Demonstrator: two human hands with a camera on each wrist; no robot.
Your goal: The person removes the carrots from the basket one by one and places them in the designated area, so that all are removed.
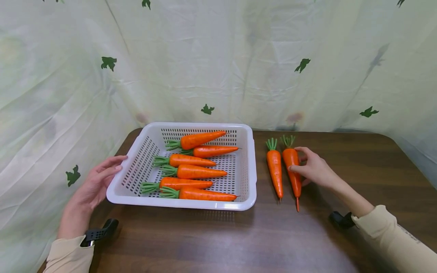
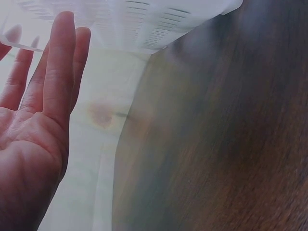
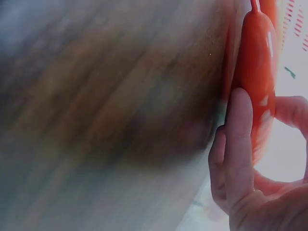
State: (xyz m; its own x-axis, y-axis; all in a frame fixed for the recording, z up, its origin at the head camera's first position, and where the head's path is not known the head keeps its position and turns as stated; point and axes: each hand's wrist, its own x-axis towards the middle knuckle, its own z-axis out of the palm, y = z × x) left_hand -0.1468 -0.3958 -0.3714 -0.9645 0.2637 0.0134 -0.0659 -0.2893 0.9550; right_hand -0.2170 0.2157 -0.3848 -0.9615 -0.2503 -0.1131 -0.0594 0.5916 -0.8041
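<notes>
A white perforated plastic basket (image 1: 250,167) stands at the left of the table, with several orange carrots (image 1: 201,172) lying crosswise inside, green stubs to the left. Beside its left rim is my left hand (image 1: 99,182), its fingertips touching the edge. The left wrist view shows these fingers mostly straight under the basket. My right hand (image 1: 312,168) grips a carrot (image 1: 290,157) between thumb and fingers, right of the basket. That carrot points tip toward me; whether it touches the table cannot be told. Just left of it lies another carrot (image 1: 274,167) on the table.
The dark wooden table (image 1: 218,242) has rounded far corners. A pale curtain with green leaf shapes (image 1: 218,68) hangs behind and along the left side. Black wrist devices (image 1: 341,220) are worn on both arms.
</notes>
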